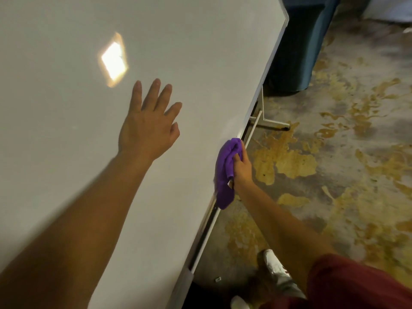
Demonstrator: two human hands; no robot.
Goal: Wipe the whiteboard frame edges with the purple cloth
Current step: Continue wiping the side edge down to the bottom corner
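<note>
Gripping the soft, bunched purple microfibre cloth [225, 172], the right hand [242, 168] presses it against the lower frame edge [256, 103] of the large white glossy whiteboard [66, 108]. The cloth looks light, limp and easily folded, so a full-fist hold at its middle suits it best. The left hand [148, 128] lies flat on the board face, fingers spread, well apart from the cloth.
</note>
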